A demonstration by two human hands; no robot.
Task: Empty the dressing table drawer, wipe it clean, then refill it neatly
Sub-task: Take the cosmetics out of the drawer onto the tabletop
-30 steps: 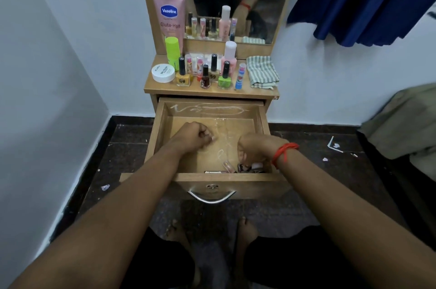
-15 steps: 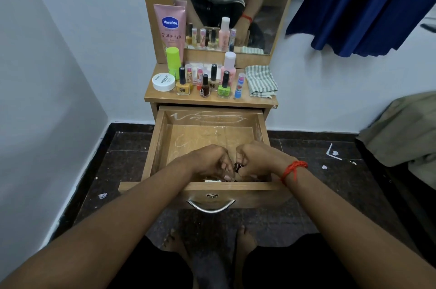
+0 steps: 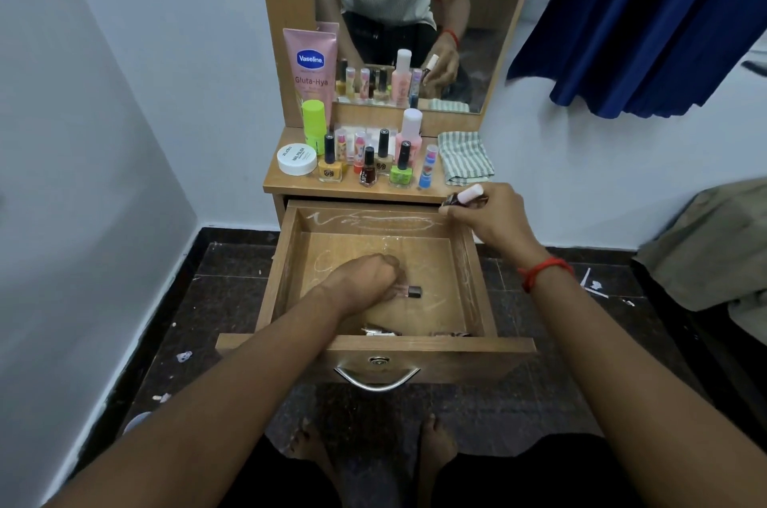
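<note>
- Drawer (image 3: 286,275): pulled fully out of the dressing table (image 3: 357,192), wooden, white smears on its floor and back wall; metal handle (image 3: 377,379) on the front panel.
- Left hand (image 3: 361,283): inside the drawer, resting low over the floor, fingers curled closed around a small bottle (image 3: 409,291) that lies on its side, its dark end sticking out to the right of the fingers.
- Right hand (image 3: 487,221): raised at the drawer's far right corner, beside the edge of the tabletop; fingers closed on a nail polish bottle with a pale pink cap (image 3: 467,195), held tilted. A red thread (image 3: 543,271) circles this wrist.
- Remaining contents: a few small items (image 3: 382,330) lie against the inside of the drawer's front panel, partly hidden; their kind cannot be told.
- Tabletop stock: pink Vaseline tube (image 3: 312,71) standing on its green cap; white round jar (image 3: 296,159); yellow polish (image 3: 330,165), dark red polish (image 3: 368,169), green polish (image 3: 401,169); pink bottle with white cap (image 3: 410,138); several small lip-balm sticks, one (image 3: 428,166) at the row's right end.
- Striped folded cloth (image 3: 465,157): on the tabletop's right end.
- Mirror (image 3: 415,1): behind the row, reflecting the bottles and the seated person.
</note>
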